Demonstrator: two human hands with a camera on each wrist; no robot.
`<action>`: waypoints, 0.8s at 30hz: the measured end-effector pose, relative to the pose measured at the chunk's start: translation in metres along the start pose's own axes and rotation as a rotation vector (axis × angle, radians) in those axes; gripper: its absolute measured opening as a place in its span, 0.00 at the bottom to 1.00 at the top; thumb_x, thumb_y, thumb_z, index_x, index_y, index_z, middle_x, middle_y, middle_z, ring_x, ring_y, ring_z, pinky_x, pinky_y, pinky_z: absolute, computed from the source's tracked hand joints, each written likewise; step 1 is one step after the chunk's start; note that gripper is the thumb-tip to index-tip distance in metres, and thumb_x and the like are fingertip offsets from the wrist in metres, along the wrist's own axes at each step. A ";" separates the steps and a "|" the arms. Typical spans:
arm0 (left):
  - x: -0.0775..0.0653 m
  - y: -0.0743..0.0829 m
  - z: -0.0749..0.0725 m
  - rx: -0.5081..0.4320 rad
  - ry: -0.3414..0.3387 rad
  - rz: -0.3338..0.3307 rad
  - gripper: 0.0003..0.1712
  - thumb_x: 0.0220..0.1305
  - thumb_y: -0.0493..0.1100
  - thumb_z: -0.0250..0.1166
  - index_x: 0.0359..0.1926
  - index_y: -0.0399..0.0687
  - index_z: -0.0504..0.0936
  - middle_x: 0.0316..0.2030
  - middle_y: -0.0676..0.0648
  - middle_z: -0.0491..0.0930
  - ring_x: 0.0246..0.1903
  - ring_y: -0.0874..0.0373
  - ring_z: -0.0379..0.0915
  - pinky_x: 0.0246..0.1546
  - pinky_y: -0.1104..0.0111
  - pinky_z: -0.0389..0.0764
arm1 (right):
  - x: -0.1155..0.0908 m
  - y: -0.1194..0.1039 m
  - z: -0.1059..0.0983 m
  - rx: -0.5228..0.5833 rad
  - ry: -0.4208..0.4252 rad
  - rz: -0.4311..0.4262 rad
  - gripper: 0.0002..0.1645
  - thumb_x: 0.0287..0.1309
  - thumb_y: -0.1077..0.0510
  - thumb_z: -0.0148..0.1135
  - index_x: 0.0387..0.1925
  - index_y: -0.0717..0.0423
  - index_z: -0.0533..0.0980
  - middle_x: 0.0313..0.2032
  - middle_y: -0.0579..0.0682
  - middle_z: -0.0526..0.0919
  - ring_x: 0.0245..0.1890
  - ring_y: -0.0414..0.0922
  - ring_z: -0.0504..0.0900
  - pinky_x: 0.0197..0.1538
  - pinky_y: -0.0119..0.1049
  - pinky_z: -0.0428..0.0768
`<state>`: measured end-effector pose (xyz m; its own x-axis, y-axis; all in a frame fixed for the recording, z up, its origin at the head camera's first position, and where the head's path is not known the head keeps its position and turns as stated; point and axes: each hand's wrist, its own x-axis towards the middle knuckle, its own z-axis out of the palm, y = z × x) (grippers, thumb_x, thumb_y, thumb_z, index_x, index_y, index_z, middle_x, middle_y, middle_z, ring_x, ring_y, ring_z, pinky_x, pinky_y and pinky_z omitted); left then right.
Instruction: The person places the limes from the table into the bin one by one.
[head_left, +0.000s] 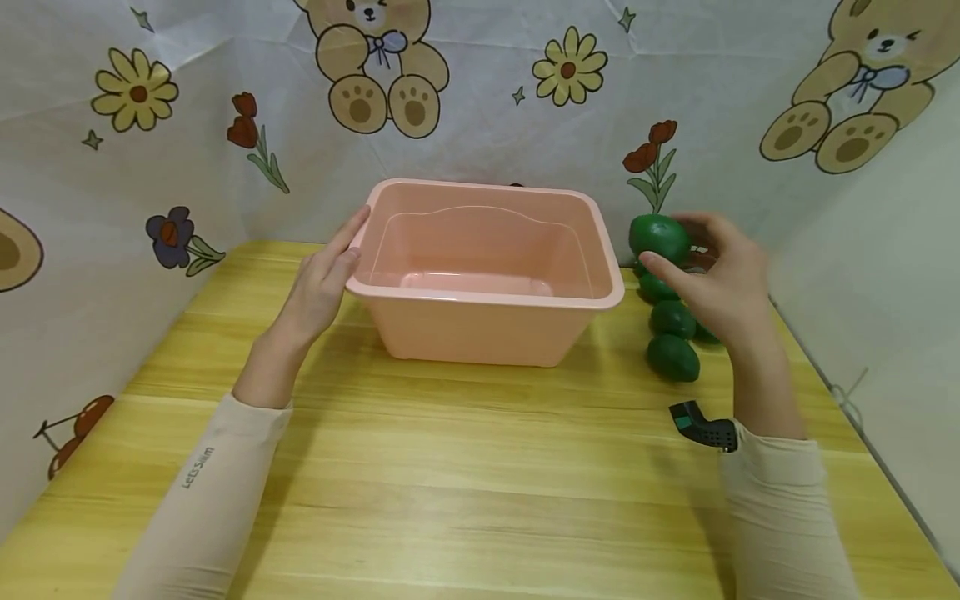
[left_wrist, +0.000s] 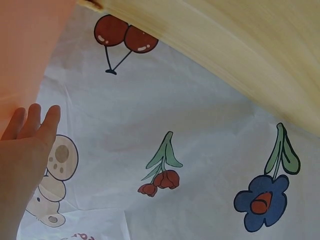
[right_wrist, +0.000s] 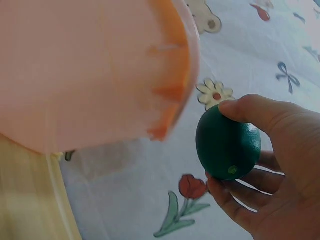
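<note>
A pink plastic basin (head_left: 480,329) stands upright on the table, its inside showing bare. My left hand (head_left: 318,287) rests against the basin's left side near the rim, fingers fairly straight. In the left wrist view, the fingertips of that hand (left_wrist: 30,145) touch the pink wall. To the right of the basin, my right hand (head_left: 720,271) holds a smooth dark green avocado (head_left: 660,238) between thumb and fingers. The right wrist view shows this avocado (right_wrist: 227,142) beside the basin's rim, a small pale spot on its end. Several more green avocados (head_left: 672,358) lie below that hand, partly hidden.
The wooden-patterned table (head_left: 480,483) stretches in front of the basin. Behind it hangs a white cloth (head_left: 487,150) printed with bears and flowers. A plain pale wall (head_left: 885,275) borders the right side. A black strap (head_left: 705,427) sits at the right wrist.
</note>
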<state>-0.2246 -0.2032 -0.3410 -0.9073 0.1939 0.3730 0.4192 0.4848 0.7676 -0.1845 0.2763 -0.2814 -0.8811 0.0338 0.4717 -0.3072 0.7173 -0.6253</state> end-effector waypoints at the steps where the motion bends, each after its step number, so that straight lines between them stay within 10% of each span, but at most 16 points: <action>1: 0.000 0.000 0.000 0.001 0.003 0.001 0.33 0.82 0.58 0.43 0.83 0.67 0.58 0.81 0.55 0.59 0.79 0.49 0.58 0.79 0.45 0.58 | 0.000 -0.004 0.004 0.009 0.000 -0.017 0.36 0.61 0.50 0.77 0.68 0.54 0.76 0.60 0.55 0.83 0.51 0.28 0.76 0.51 0.17 0.75; 14: -0.001 0.001 0.002 -0.009 0.026 0.015 0.33 0.80 0.55 0.41 0.83 0.66 0.60 0.79 0.51 0.63 0.77 0.45 0.62 0.77 0.42 0.60 | -0.009 -0.037 0.039 0.036 -0.122 -0.214 0.36 0.60 0.53 0.78 0.68 0.47 0.76 0.59 0.50 0.84 0.59 0.47 0.82 0.56 0.26 0.76; 24: 0.000 0.001 0.003 0.005 0.048 0.023 0.32 0.80 0.53 0.43 0.82 0.65 0.62 0.78 0.51 0.65 0.76 0.45 0.65 0.76 0.43 0.62 | -0.010 -0.034 0.052 -0.041 -0.230 -0.247 0.28 0.67 0.48 0.71 0.66 0.45 0.78 0.47 0.50 0.86 0.38 0.46 0.75 0.42 0.39 0.71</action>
<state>-0.2237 -0.2002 -0.3416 -0.8950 0.1639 0.4148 0.4393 0.4849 0.7563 -0.1839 0.2156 -0.2968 -0.8414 -0.2990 0.4501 -0.5108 0.7119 -0.4820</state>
